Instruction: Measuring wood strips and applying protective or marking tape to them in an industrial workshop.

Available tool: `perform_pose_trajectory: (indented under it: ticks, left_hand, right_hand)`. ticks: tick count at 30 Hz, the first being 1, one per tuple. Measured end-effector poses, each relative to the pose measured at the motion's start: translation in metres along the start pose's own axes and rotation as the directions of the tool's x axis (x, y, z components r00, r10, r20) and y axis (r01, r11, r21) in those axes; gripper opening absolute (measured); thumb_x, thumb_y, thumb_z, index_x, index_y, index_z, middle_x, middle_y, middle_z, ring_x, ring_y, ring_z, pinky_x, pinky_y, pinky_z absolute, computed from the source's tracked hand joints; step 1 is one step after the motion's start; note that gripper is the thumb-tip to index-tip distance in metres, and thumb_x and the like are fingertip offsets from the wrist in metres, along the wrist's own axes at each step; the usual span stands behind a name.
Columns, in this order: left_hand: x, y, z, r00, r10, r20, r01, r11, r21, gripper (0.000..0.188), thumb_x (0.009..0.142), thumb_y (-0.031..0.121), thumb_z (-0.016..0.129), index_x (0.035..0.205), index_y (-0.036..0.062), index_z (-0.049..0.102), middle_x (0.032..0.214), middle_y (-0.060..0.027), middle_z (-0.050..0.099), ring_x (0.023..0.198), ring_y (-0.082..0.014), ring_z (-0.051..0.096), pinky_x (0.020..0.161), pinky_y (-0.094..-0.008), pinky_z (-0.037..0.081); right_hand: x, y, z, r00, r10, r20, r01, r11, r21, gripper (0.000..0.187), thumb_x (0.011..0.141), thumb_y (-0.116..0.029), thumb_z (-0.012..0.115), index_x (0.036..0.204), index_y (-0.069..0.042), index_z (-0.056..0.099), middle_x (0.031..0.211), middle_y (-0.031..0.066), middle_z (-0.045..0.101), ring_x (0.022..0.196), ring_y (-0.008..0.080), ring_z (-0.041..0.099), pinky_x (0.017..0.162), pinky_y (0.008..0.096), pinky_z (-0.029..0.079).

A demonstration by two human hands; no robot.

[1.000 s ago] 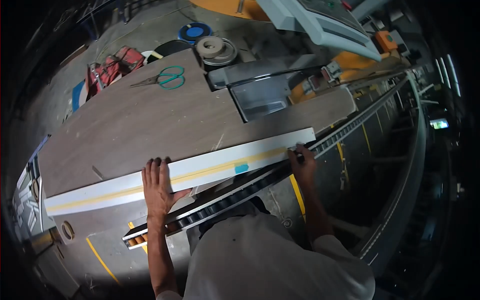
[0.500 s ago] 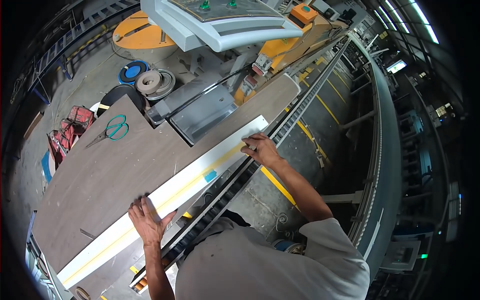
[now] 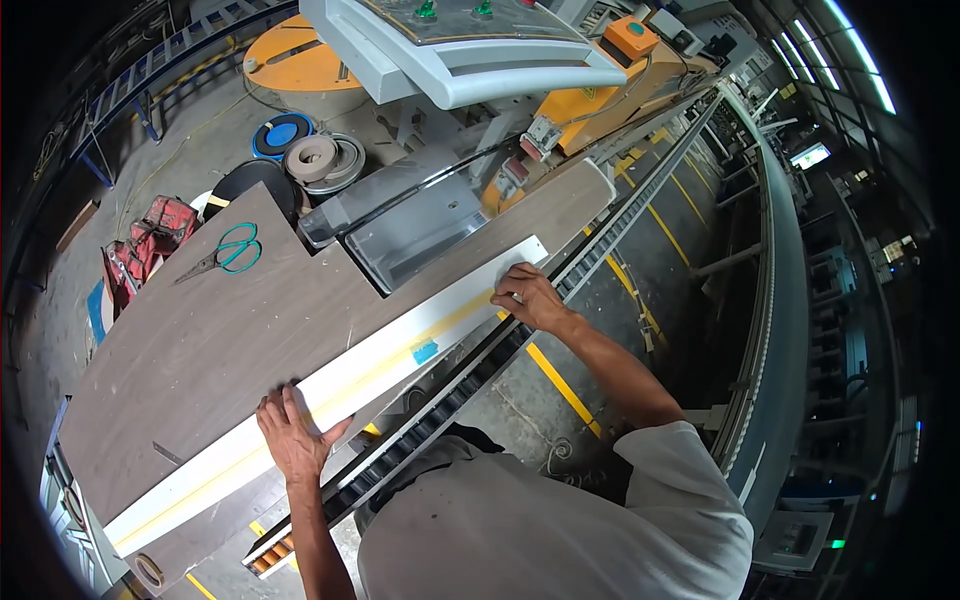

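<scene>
A long white board point(image 3: 370, 372) lies slantwise along the near edge of the brown worktop point(image 3: 200, 360). A yellow strip point(image 3: 455, 322) runs lengthwise on it, and a small blue patch point(image 3: 425, 352) sits near its lower edge. My left hand point(image 3: 295, 440) rests on the board left of the middle, fingers laid flat and thumb apart. Near the board's right end, at the end of the yellow strip, my right hand point(image 3: 530, 298) is closed in a pinch at the near edge. What its fingertips hold, if anything, is hidden.
Green-handled scissors point(image 3: 238, 250) and a small dark strip point(image 3: 168, 453) lie on the worktop. A grey machine panel point(image 3: 500, 70) overhangs the far side. Rolls of edging point(image 3: 312, 158) stand on the floor beyond. A roller track point(image 3: 480, 355) passes between me and the worktop.
My right hand's fingers have curled in more tightly at the board's edge. My left hand keeps its place on the board. The whole view has shifted slightly.
</scene>
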State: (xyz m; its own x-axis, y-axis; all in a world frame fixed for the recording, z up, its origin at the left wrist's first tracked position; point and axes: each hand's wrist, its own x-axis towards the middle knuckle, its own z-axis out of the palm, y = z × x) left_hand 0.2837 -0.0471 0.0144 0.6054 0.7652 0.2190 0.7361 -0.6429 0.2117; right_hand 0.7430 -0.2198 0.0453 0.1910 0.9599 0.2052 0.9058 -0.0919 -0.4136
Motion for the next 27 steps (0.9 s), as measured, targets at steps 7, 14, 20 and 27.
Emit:
perform_pose_trajectory:
  ticks: [7,14,20,27]
  left_hand:
    - [-0.001,-0.001,-0.001,1.0,0.004,0.013,-0.004,1.0,0.003,0.113,0.065,0.079,0.075,0.141,0.0015,0.045,0.133,-0.0228,0.047,0.123,-0.0423,0.045,0.108,-0.0565,0.037]
    - [-0.001,0.001,0.0,1.0,0.016,-0.015,-0.016,1.0,0.003,0.112,0.065,0.078,0.077,0.141,0.0012,0.045,0.133,-0.0229,0.047,0.123,-0.0424,0.046,0.107,-0.0568,0.037]
    - [0.0,0.002,-0.002,1.0,0.01,-0.017,-0.01,1.0,-0.016,0.112,0.065,0.077,0.077,0.14,0.0006,0.046,0.133,-0.023,0.048,0.122,-0.0422,0.046,0.108,-0.0564,0.037]
    - [-0.002,0.0,-0.003,1.0,0.01,0.01,-0.01,1.0,-0.023,0.113,0.064,0.077,0.078,0.14,-0.001,0.046,0.133,-0.0231,0.048,0.122,-0.0423,0.045,0.109,-0.0555,0.036]
  right_hand:
    - [-0.012,-0.005,0.0,0.992,0.043,-0.121,-0.06,0.989,-0.138,0.025,0.082,-0.018,0.08,0.106,-0.011,0.077,0.102,0.007,0.073,0.103,0.0266,0.066,0.094,0.04,0.05]
    - [-0.009,-0.007,0.013,0.989,0.104,-0.108,-0.115,0.989,-0.097,0.016,0.081,-0.016,0.079,0.095,-0.009,0.075,0.098,0.0065,0.073,0.098,0.0271,0.067,0.094,0.0413,0.05]
    - [-0.012,-0.009,0.015,0.991,0.084,-0.099,-0.092,0.992,-0.082,0.012,0.082,-0.013,0.078,0.093,-0.009,0.075,0.093,0.0081,0.074,0.095,0.0291,0.068,0.092,0.0416,0.051]
    - [0.001,-0.016,-0.002,0.999,0.036,-0.015,-0.039,0.953,-0.301,0.015,0.082,-0.011,0.072,0.096,-0.008,0.073,0.092,0.0088,0.073,0.093,0.0307,0.069,0.089,0.041,0.053]
